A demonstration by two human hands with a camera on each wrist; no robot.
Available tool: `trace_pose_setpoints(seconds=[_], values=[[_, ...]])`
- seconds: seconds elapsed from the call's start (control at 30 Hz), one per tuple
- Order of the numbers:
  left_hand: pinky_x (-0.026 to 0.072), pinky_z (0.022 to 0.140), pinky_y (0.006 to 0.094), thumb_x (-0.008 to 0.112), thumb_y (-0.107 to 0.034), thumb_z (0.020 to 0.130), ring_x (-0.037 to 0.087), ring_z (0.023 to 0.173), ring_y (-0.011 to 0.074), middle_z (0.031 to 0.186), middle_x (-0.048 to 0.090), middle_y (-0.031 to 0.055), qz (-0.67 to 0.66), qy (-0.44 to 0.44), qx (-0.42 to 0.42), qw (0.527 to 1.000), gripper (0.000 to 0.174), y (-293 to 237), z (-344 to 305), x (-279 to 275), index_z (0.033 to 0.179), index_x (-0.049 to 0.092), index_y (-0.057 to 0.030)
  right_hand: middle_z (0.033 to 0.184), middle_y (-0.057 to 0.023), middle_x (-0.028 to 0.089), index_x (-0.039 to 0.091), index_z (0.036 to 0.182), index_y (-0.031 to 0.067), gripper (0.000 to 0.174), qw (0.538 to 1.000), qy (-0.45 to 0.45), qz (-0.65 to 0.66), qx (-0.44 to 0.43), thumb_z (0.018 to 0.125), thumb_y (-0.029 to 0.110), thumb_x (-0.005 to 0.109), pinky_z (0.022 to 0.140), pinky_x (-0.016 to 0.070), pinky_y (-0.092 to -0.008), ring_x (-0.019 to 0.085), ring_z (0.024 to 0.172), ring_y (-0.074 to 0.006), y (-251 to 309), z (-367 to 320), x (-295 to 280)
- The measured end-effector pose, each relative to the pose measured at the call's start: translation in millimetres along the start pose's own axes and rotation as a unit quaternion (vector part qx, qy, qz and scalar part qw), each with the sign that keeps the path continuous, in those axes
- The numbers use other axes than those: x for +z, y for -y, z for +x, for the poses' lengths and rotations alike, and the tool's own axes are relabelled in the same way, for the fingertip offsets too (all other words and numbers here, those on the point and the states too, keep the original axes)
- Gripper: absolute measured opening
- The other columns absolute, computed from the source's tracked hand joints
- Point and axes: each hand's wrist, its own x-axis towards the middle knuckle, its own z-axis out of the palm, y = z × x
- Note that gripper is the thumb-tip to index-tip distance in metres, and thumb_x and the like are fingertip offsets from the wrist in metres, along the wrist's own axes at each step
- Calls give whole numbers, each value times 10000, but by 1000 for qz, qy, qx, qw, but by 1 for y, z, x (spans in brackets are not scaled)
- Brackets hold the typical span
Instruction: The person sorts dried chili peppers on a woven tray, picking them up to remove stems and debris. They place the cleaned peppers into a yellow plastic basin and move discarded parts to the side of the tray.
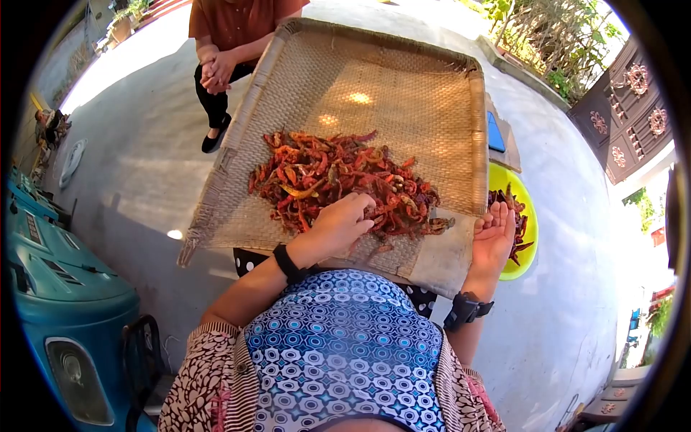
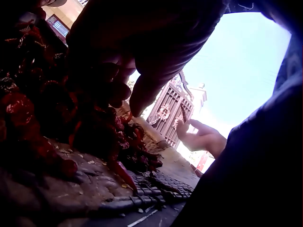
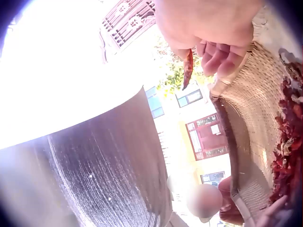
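A heap of dried red chili peppers (image 1: 324, 176) lies on a woven bamboo tray (image 1: 392, 93). My left hand (image 1: 337, 225) is over the near side of the heap, fingers bent down towards the peppers. Between its thumb and forefinger a gap shows in the head view; the left wrist view of this hand (image 2: 142, 42) is dark. My right hand (image 1: 492, 241) is at the tray's right edge, palm up, beside a yellow basin (image 1: 529, 248) with darker dried chilies in it. In the right wrist view a single chili pepper (image 3: 188, 71) sticks out from the right hand's pinch.
A person (image 1: 234, 43) in a rust-coloured shirt stands beyond the tray's far left side. A blue phone-like slab (image 1: 495, 132) lies on cardboard (image 1: 510, 147) right of the tray. To the left is a teal vehicle (image 1: 72, 309) with a dark chair (image 1: 147, 360) beside it.
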Motion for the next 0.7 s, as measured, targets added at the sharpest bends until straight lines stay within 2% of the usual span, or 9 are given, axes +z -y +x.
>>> trace_pose_setpoints(seconds=[0.13, 0.2, 0.27, 0.37, 0.47, 0.5, 0.6, 0.63, 0.7], values=[[490, 689, 402, 640, -191, 895, 600, 832, 275, 944, 550, 95, 88, -17, 10, 996, 214, 8, 3, 10, 1073, 585, -86, 959, -3, 638, 588, 1143, 85, 270, 992, 47, -88, 83, 967, 290, 588, 680, 485, -268, 576, 753, -106, -15, -12, -5], [493, 693, 409, 630, -196, 903, 605, 840, 292, 953, 562, 97, 98, -35, 26, 994, 193, 9, 3, 11, 1061, 587, -94, 934, -5, 629, 587, 1154, 77, 235, 974, 96, -179, 98, 970, 223, 576, 663, 473, -254, 567, 721, -98, -31, -27, 5], [496, 696, 413, 619, -200, 910, 611, 840, 302, 962, 573, 95, 98, -49, 33, 993, 176, 8, 2, 10, 1049, 590, -96, 908, -4, 625, 589, 1150, 64, 221, 942, 153, -277, 113, 965, 186, 577, 653, 463, -243, 560, 711, -90, -44, -35, 14], [503, 694, 411, 605, -203, 919, 620, 820, 303, 969, 590, 87, 93, -58, 19, 994, 158, -1, -2, 2, 1032, 596, -92, 855, -12, 625, 585, 1192, 46, 275, 865, 269, -411, 109, 938, 148, 609, 645, 463, -247, 563, 698, -94, -53, -39, 29], [506, 677, 404, 599, -208, 924, 627, 790, 302, 960, 601, 84, 117, -64, 1, 991, 154, -7, -3, -2, 1024, 604, -90, 789, -24, 607, 581, 1240, 70, 350, 781, 318, -536, 31, 903, 137, 648, 652, 468, -263, 567, 689, -106, -63, -51, 51], [506, 671, 403, 600, -212, 924, 628, 784, 302, 953, 602, 85, 125, -67, 2, 990, 158, -8, -4, -3, 1024, 607, -90, 844, -68, 656, 587, 1258, 111, 394, 736, 339, -586, 8, 872, 122, 666, 688, 495, -309, 624, 725, -175, -66, -50, 55], [507, 655, 398, 606, -221, 921, 630, 760, 299, 935, 604, 84, 116, -88, 10, 989, 172, -11, -6, -5, 1035, 615, -93, 967, -95, 695, 601, 1232, 117, 380, 688, 370, -619, -79, 858, 126, 669, 724, 510, -346, 661, 798, -250, -79, -54, 61], [507, 651, 396, 608, -223, 920, 631, 751, 298, 929, 605, 84, 108, -96, 13, 989, 177, -11, -7, -5, 1040, 618, -94, 1063, -96, 698, 622, 1186, 104, 338, 650, 374, -650, -125, 853, 143, 666, 759, 516, -369, 668, 875, -293, -85, -53, 58], [507, 655, 394, 613, -225, 915, 629, 752, 293, 924, 596, 92, 81, -86, -5, 993, 198, -10, -7, -7, 1059, 614, -89, 978, -96, 696, 638, 1152, 103, 290, 663, 363, -634, -164, 867, 156, 658, 719, 514, -365, 654, 802, -293, -94, -50, 52]])
